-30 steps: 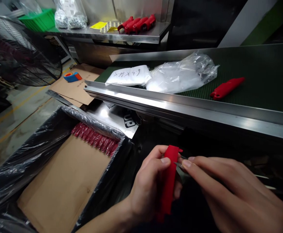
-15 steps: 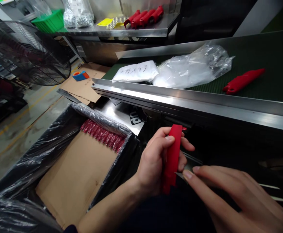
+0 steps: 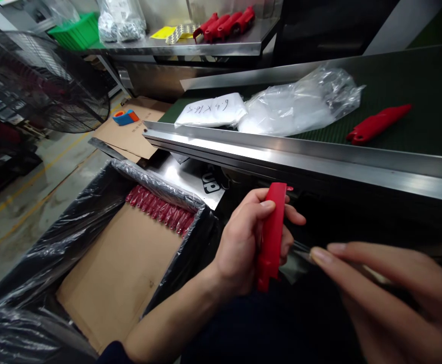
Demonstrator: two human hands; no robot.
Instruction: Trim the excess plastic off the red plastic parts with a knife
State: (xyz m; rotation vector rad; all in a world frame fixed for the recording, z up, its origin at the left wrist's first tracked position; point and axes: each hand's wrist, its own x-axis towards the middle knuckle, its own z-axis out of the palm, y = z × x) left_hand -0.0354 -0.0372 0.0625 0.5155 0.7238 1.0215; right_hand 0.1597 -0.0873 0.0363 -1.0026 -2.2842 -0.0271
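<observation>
Left hand point(image 3: 244, 247) grips the red handle point(image 3: 271, 237) upright; right hand point(image 3: 391, 298) fingers pinch a thin metal blade point(image 3: 300, 247), which risks cutting fingertips if it slips.

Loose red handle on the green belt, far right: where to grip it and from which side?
Grip the red handle across its thick middle, coming from above. It lies flat on the green belt with its narrow tip pointing up-right and its blunt dark-holed end toward the steel rail. The plastic bag lies to its left, apart from it, so the long sides look free for the fingers.

red plastic handle point(image 3: 272, 237), upright, gripped
</observation>
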